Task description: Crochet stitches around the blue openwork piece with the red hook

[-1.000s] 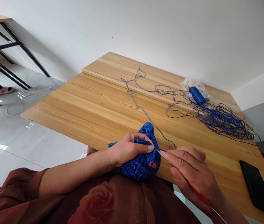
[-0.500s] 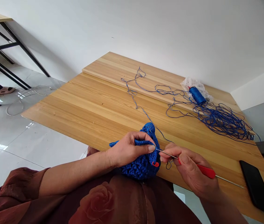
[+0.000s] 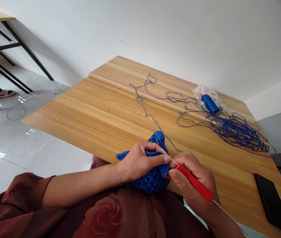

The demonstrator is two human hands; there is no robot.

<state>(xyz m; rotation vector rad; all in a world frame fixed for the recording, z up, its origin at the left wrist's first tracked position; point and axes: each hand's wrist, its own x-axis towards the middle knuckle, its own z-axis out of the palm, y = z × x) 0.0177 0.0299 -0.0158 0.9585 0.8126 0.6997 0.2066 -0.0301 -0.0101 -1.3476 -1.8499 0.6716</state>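
A blue crocheted piece (image 3: 149,181) is bunched over the table's near edge. My left hand (image 3: 140,162) pinches its upper edge between thumb and fingers. In my right hand (image 3: 195,178) is a crochet hook (image 3: 195,183) with a red handle, its metal tip reaching the work beside my left fingertips. Blue cord (image 3: 159,127) runs over the table to my right fingers. A small red stitch marker (image 3: 167,176) hangs on the crocheted piece, partly covered by my right thumb. The exact stitch at the hook's tip is too small to make out.
On the wooden table (image 3: 81,112), a blue cord spool (image 3: 210,104) rests by a clear plastic bag (image 3: 202,89). Loose cord (image 3: 239,129) lies tangled at the right. A black phone (image 3: 274,201) is near the right edge. A person's foot (image 3: 5,94) shows at far left.
My right hand has turned and come closer to my left; the hook now slants more steeply, its tip above my left thumb. My left hand keeps its pinch on the crocheted piece.
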